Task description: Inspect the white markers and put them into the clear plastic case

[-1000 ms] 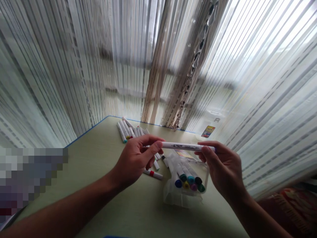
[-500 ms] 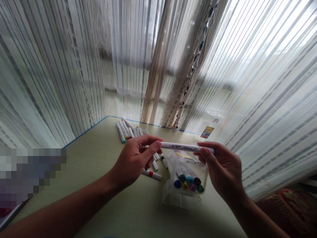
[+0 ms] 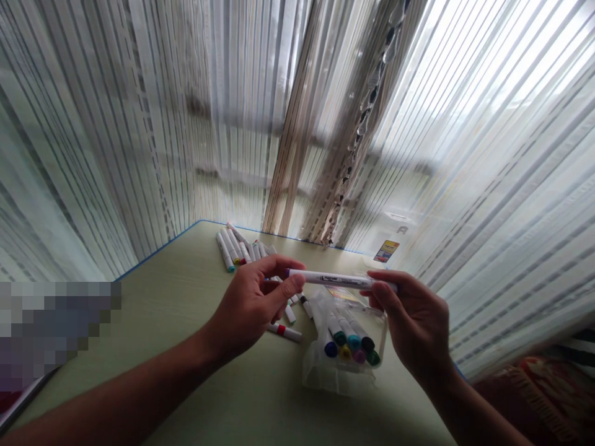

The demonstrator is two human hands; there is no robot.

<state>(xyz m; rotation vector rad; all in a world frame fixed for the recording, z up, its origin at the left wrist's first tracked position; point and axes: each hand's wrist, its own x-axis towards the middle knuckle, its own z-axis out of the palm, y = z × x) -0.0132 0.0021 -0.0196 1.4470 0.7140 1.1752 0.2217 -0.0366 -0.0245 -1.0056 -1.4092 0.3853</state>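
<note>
A white marker (image 3: 337, 280) with dark print on its barrel lies level between my two hands, above the table. Thumb and fingers of my left hand (image 3: 260, 294) pinch its left end, where a purple tip shows. At the other end, my right hand (image 3: 409, 306) grips the marker the same way. Below it is a clear plastic case (image 3: 339, 375) with several capped markers (image 3: 354, 342) inside, their coloured ends facing me. Loose white markers (image 3: 239, 244) lie in a pile behind my left hand, partly hidden by it. A marker with a red band (image 3: 285, 332) lies nearer.
At the table's back right stands a clear plastic container (image 3: 395, 232) with a yellow and blue label. String curtains (image 3: 232, 124) hang behind the blue-edged table (image 3: 158, 316). Patterned fringed fabric (image 3: 543, 396) is at the lower right. The left edge is pixelated.
The marker has shifted slightly within my hands, and its purple left end now shows past my left thumb. Both hands still hold it. The view has moved a little.
</note>
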